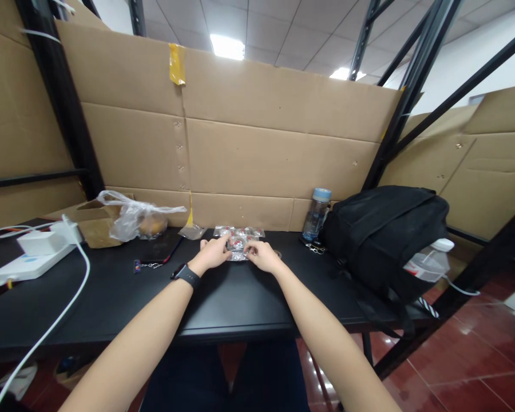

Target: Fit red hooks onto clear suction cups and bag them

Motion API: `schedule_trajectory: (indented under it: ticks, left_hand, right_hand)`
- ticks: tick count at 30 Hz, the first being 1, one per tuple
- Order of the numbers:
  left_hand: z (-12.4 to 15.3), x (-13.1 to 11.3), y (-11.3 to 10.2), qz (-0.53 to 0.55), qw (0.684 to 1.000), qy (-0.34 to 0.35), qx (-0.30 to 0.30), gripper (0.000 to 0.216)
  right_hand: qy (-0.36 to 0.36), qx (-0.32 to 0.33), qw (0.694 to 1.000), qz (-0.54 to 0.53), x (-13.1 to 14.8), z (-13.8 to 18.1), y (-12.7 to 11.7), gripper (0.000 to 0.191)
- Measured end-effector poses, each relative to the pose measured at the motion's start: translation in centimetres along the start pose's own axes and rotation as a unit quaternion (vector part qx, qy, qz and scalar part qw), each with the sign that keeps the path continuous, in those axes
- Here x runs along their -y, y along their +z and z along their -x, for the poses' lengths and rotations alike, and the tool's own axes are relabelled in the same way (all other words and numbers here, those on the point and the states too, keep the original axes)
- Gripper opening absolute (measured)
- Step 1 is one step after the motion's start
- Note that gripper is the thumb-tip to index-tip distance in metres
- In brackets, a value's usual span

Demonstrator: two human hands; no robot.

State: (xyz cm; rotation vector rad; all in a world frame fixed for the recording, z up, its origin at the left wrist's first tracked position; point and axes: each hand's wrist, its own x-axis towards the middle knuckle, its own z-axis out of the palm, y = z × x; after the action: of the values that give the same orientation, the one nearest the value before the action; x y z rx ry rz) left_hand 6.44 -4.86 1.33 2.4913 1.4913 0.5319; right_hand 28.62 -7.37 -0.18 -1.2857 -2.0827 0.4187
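Several shiny clear plastic packets with red marks [239, 233] lie near the back of the black table [240, 297]. One small round-looking packet [237, 245] is in front, between my two hands. At its left side is my left hand [214, 253], fingers curled in and closed on the edge; a dark watch [186, 275] is on that wrist. On the opposite edge, my right hand [264, 256] pinches the packet with bent fingers. What is inside the packets is too small to make out.
To the left are a knotted plastic bag [133, 220], a phone [163, 250] and a white power strip [34, 263] with a cable. On the right stand a water bottle [316, 214] and a black backpack [381, 240]. A cardboard wall [249, 154] closes off the back.
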Motion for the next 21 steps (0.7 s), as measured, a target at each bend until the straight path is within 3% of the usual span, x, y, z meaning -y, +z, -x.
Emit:
schedule_trajectory:
  ticks: [3, 8, 11, 15, 21]
  left_hand:
    - [0.1, -0.1, 0.3, -0.04, 0.999, 0.016, 0.01, 0.019]
    - [0.3, -0.3, 0.4, -0.084, 0.995, 0.042, 0.016, 0.03]
    - [0.3, -0.2, 0.3, -0.091, 0.993, 0.064, 0.043, 0.029]
    - [0.2, 0.3, 0.3, -0.085, 0.993, 0.075, 0.043, 0.032]
    - [-0.1, 0.8, -0.2, 0.0, 0.999, 0.048, -0.021, 0.016]
  right_hand:
    - [-0.018, 0.021, 0.997, 0.069, 0.2, 0.1, 0.1, 0.028]
    - [-0.05, 0.028, 0.982, 0.178, 0.5, 0.5, 0.2, 0.033]
    - [-0.066, 0.024, 0.975, 0.213, 0.7, 0.6, 0.4, 0.024]
    - [-0.069, 0.011, 0.976, 0.208, 0.9, 0.3, 0.6, 0.018]
    - [-0.037, -0.041, 0.987, 0.15, 1.2, -0.1, 0.3, 0.019]
